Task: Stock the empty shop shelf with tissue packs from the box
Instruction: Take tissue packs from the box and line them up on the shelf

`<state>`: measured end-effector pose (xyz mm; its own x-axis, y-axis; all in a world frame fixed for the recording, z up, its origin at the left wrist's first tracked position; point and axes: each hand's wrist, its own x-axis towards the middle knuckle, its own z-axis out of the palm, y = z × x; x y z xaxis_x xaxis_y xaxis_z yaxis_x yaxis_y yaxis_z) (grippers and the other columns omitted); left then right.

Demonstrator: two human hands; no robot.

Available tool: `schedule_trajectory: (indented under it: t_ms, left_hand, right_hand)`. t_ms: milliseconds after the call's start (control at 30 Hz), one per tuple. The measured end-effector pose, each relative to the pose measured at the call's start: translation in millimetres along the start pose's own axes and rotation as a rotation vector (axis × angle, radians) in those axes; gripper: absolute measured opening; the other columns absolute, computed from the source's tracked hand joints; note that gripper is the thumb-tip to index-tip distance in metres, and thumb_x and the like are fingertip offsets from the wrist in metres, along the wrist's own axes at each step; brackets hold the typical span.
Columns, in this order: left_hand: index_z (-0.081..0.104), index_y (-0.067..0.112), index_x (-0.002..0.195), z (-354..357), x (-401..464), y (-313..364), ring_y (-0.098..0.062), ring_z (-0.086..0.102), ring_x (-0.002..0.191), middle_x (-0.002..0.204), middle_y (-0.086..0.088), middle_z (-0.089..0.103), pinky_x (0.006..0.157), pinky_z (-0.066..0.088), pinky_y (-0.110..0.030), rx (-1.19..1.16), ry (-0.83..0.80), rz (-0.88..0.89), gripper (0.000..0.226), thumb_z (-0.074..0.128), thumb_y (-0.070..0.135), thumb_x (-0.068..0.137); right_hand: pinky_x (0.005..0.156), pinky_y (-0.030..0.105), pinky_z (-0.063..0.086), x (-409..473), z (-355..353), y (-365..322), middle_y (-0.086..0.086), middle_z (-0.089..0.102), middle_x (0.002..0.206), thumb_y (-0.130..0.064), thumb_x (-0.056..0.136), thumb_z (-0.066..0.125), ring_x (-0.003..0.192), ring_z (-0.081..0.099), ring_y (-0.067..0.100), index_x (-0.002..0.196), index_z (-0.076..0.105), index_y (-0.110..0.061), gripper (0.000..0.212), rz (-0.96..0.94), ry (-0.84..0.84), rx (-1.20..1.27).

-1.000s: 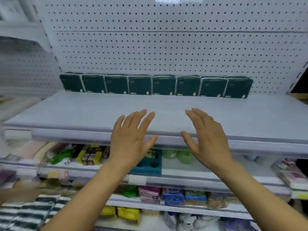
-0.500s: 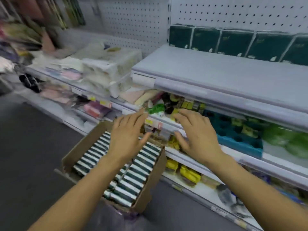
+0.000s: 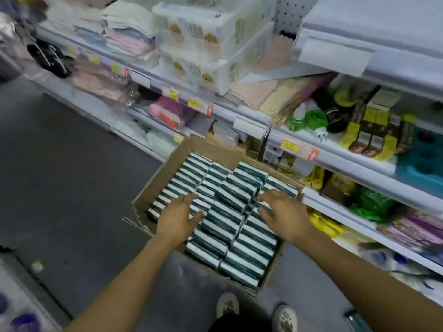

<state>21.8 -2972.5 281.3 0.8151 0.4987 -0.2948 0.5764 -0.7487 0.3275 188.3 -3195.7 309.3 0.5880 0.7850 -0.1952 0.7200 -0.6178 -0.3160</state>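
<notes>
A brown cardboard box (image 3: 167, 168) sits on the floor, packed with rows of dark green and white tissue packs (image 3: 230, 212). My left hand (image 3: 178, 215) hovers over the left rows, fingers spread and relaxed, holding nothing. My right hand (image 3: 281, 212) reaches over the right rows, fingers straight and spread, with its fingertips at the tops of the packs. The pale shelf (image 3: 359, 32) being stocked juts in at the top right; only its front edge and a blank label holder show.
Stocked shop shelves (image 3: 311, 149) run along the right, with towels, white tissue bundles (image 3: 211, 44), bottles and price tags. Grey floor (image 3: 60, 164) spreads to the left. My two shoes (image 3: 227, 305) stand just below the box.
My view has swung down from the shelf with its back row of green packs to the box on the floor. Both hands have dropped from shelf height to just over the packs.
</notes>
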Motion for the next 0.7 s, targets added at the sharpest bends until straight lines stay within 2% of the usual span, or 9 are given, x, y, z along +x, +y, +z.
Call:
schedule_trajectory:
  t_ms: [133, 300, 433, 567, 700]
  left_hand:
    - [0.043, 0.019, 0.145, 32.6, 23.0, -12.2, -0.022, 0.049, 0.129, 0.148, -0.004, 0.046, 0.101, 0.046, -0.035, -0.161, -0.134, -0.036, 0.053, 0.053, 0.043, 0.098]
    - [0.044, 0.018, 0.145, 69.1, 59.1, -3.0, -0.020, 0.052, 0.127, 0.148, -0.002, 0.046, 0.103, 0.045, -0.035, -0.348, -0.167, -0.100, 0.050, 0.048, 0.041, 0.101]
    - [0.045, 0.022, 0.143, 94.2, 84.9, 6.3, -0.019, 0.055, 0.119, 0.147, 0.001, 0.041, 0.092, 0.049, -0.030, -0.283, -0.185, -0.010, 0.042, 0.048, 0.035, 0.102]
    - [0.038, 0.020, 0.147, 105.0, 101.3, 0.9, -0.025, 0.047, 0.126, 0.150, -0.002, 0.029, 0.100, 0.043, -0.029, -0.138, -0.278, 0.081, 0.055, 0.059, 0.016, 0.096]
    - [0.041, 0.020, 0.142, 108.2, 109.5, -8.9, -0.025, 0.052, 0.111, 0.132, -0.004, 0.038, 0.092, 0.047, -0.035, -0.101, -0.340, 0.060, 0.057, 0.067, 0.018, 0.090]
  right_hand:
    - [0.080, 0.037, 0.053, 24.7, 33.9, 3.1, -0.002, 0.058, 0.126, -0.037, 0.100, 0.044, 0.110, 0.056, 0.019, 0.124, 0.057, -0.026, 0.029, 0.030, -0.135, 0.011]
    - [0.082, 0.038, 0.053, 60.2, 69.6, 8.8, 0.001, 0.058, 0.121, -0.034, 0.101, 0.045, 0.109, 0.056, 0.020, 0.121, 0.058, -0.021, 0.028, 0.039, -0.197, 0.002]
    - [0.082, 0.038, 0.053, 86.9, 98.5, 13.1, 0.002, 0.055, 0.123, -0.038, 0.101, 0.043, 0.109, 0.056, 0.022, 0.126, 0.054, -0.019, 0.033, 0.040, -0.222, -0.031]
    - [0.068, 0.031, 0.046, 102.1, 112.3, 15.4, 0.005, 0.048, 0.125, -0.044, 0.100, 0.042, 0.105, 0.058, 0.024, 0.124, 0.053, -0.016, 0.038, 0.041, -0.229, -0.145]
    - [0.073, 0.034, 0.050, 112.1, 115.6, 9.4, 0.008, 0.045, 0.128, -0.042, 0.097, 0.051, 0.115, 0.051, 0.023, 0.125, 0.050, -0.012, 0.041, 0.044, -0.226, -0.255]
